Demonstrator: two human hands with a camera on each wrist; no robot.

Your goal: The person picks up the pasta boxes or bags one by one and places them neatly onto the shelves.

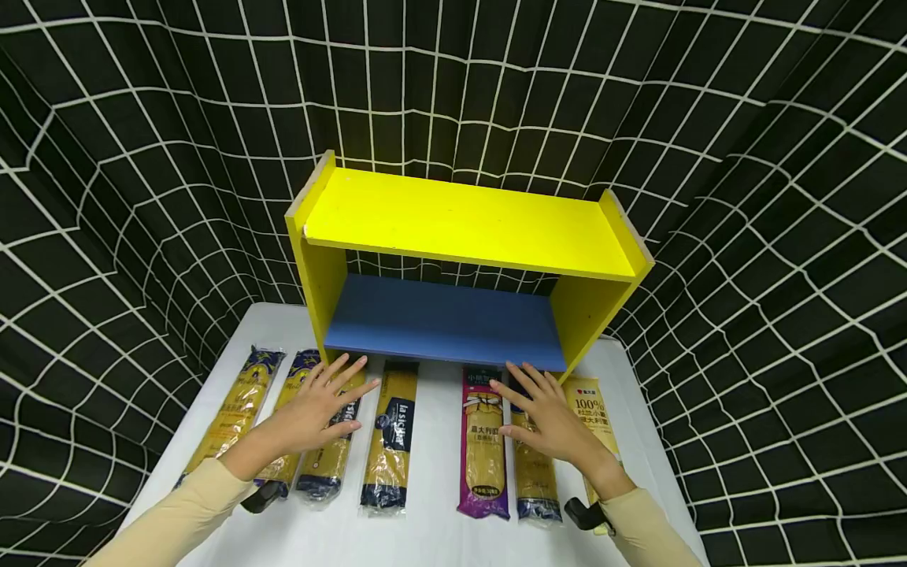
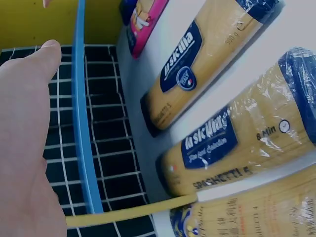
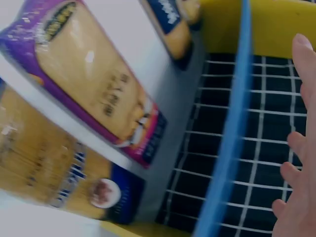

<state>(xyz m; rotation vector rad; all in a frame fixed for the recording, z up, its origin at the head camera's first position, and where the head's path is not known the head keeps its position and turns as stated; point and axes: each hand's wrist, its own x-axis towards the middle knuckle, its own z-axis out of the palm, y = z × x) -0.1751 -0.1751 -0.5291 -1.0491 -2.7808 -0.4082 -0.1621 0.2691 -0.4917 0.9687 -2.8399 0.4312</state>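
My left hand (image 1: 315,408) hovers with spread fingers over the spaghetti packs left of the middle, its fingertips near the blue shelf board's front edge. Under it lies a la Sicilia spaghetti pack (image 1: 322,465), with another la Sicilia pack (image 1: 390,472) just to its right. My right hand (image 1: 549,421), fingers also spread, is above a blue-ended pasta pack (image 1: 534,472) and beside a purple pasta pack (image 1: 485,449). Both hands are empty. In the left wrist view the hand (image 2: 24,133) appears beside the blue board (image 2: 84,113); the right wrist view shows the other hand (image 3: 298,168) likewise.
A two-tier shelf stands behind the packs, with a yellow upper board (image 1: 468,224) and yellow sides. Two Chinese-labelled packs (image 1: 234,405) lie at the left, and a pale yellow pack (image 1: 591,409) at the right. A white tablecloth (image 1: 435,504) lies beneath; black gridded curtains surround it.
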